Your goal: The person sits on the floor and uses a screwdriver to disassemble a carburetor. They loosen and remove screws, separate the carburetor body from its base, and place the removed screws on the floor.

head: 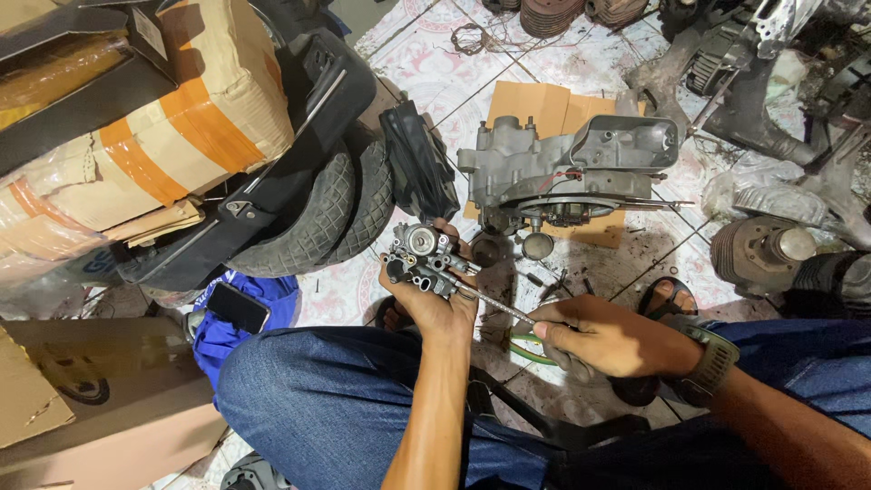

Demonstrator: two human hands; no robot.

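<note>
Head view: left hand (pixel 435 304) grips a small carburettor (pixel 422 259); right hand (pixel 599 338) clasps a screwdriver (pixel 497 304), tip in it; turning a screw, needs steadiness.

- A small motorcycle or scooter repair workshop, with the work done on a patterned pink-and-white tiled floor (pixel 426 63).
- A grey cast-metal engine case (pixel 562 168) lies opened on a flattened piece of brown cardboard (pixel 535 104).
- Two black rubber tyres (pixel 331 213) lean beside a black plastic body panel (pixel 299 136).
- A finned, rust-brown engine cylinder (pixel 758 254) and other greasy metal parts lie at the right.
- Taped cardboard boxes (pixel 154 145) are stacked at the left.
- Dirt and small loose parts scatter the tiles.
</note>
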